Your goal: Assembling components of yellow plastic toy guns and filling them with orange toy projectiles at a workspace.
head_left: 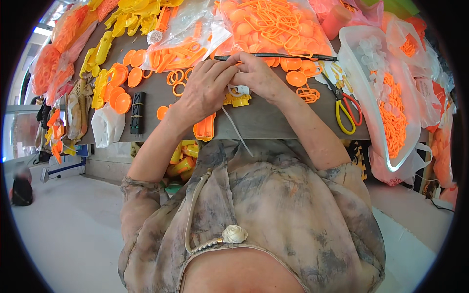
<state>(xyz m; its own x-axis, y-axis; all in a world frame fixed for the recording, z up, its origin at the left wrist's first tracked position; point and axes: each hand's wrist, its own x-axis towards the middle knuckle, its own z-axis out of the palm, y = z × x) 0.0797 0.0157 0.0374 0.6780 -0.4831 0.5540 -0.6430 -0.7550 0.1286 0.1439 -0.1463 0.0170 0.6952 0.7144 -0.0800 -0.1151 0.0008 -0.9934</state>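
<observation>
Bench (154,93) runs across the upper half of the frame, and at its centre both hands meet with fingers bent and close together. A small white piece (239,90) shows under the right hand (261,78), with a yellow piece (238,101) just below it; whether the fingers grip either, or what the curled left hand (207,85) has hold of, I cannot tell. From beneath them a thin white strip (237,129) slants down past the edge. At right, a translucent white tray (351,58) holds orange chain links (392,117) and clear pieces (373,53), the latter mostly toward its far end. At top centre, a clear bag (322,48) contains orange oblong loops (271,22) and rounded orange pieces. Upper left, see-through bags (49,71) are filled with orange items.
</observation>
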